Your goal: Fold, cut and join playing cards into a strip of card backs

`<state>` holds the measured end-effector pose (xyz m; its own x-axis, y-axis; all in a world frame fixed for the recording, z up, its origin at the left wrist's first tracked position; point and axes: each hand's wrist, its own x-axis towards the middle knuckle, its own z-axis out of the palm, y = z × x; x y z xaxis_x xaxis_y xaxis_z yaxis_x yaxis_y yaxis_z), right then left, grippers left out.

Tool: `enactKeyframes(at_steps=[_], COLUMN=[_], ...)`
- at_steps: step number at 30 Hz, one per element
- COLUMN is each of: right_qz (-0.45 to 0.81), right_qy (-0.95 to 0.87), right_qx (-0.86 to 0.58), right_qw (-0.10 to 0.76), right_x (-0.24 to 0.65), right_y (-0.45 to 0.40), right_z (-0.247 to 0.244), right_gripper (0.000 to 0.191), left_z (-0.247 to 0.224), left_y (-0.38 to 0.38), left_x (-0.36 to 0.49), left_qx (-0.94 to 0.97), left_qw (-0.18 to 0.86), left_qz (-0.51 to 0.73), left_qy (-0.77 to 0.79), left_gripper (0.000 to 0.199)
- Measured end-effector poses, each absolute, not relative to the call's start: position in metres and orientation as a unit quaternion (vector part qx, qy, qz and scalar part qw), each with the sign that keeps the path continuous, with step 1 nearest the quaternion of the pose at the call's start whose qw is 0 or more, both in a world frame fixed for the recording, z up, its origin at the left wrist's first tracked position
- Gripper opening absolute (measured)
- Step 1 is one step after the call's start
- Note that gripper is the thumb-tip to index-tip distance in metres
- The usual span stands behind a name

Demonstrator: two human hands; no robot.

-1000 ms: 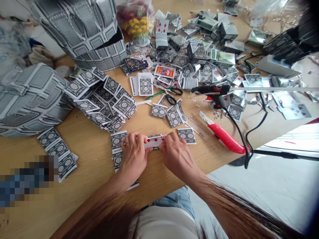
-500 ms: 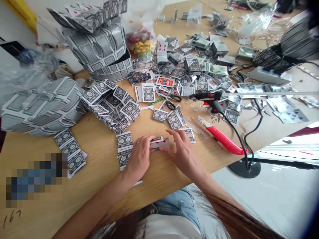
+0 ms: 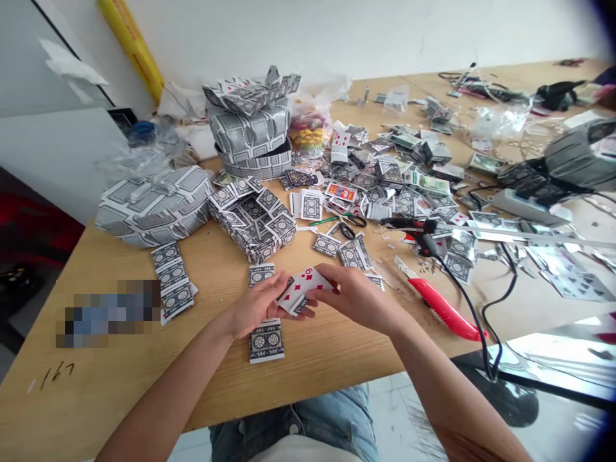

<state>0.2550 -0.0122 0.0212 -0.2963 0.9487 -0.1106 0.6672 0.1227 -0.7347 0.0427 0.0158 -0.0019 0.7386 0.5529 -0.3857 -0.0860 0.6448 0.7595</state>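
Between my two hands, raised a little off the table, is a playing card point(image 3: 303, 287) with red diamonds facing up. A dark patterned edge shows at its left end, so it may be folded or lie over another card. My left hand point(image 3: 262, 298) pinches the left end, fingers partly underneath. My right hand point(image 3: 339, 285) grips the right end between thumb and fingers. Under and beside my left hand runs a column of folded cards, with one folded card point(image 3: 266, 340) near me and another point(image 3: 261, 274) farther off.
A box woven from cards point(image 3: 253, 218) stands beyond my left hand, beside a woven card bag point(image 3: 156, 202). Scissors point(image 3: 353, 224), a glue gun point(image 3: 416, 234) and a red-handled cutter point(image 3: 443, 305) lie to the right. Loose cards point(image 3: 399, 199) pile up behind. A strip of cards point(image 3: 173, 276) lies left.
The camera view has tilted up, showing more of the wall. My hands have lifted the card and turned its diamond face upward. My right fingers have closed on its right end.
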Motion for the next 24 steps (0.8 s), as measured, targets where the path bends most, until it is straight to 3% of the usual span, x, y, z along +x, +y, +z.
enactKeyframes(at_steps=[3,8,14,18,24], right_qz=[0.401,0.493,0.5,0.364,0.211], right_qy=[-0.737,-0.739,-0.726,-0.69,-0.773], right_qx=[-0.507,-0.404,-0.396,-0.51,-0.472], right_qw=[0.195,0.22,0.256,0.363,0.368], right_x=[0.252,0.245,0.233,0.221,0.197], right_y=[0.004,0.026,0.033,0.025,0.012], right_z=[0.033,0.037,0.027,0.012,-0.008], right_gripper=[0.015,0.039,0.037,0.034,0.019], left_z=[0.0,0.007,0.0,-0.009,-0.014], left_y=[0.012,0.008,0.006,0.005,0.001], left_x=[0.041,0.037,0.035,0.043,0.05], left_qx=[0.415,0.429,0.365,0.307,0.285], left_qw=[0.815,0.796,0.816,0.737,0.688], left_qz=[0.226,0.277,0.312,0.46,0.522], left_qy=[0.335,0.325,0.323,0.388,0.415], left_gripper=[0.047,0.043,0.038,0.037,0.038])
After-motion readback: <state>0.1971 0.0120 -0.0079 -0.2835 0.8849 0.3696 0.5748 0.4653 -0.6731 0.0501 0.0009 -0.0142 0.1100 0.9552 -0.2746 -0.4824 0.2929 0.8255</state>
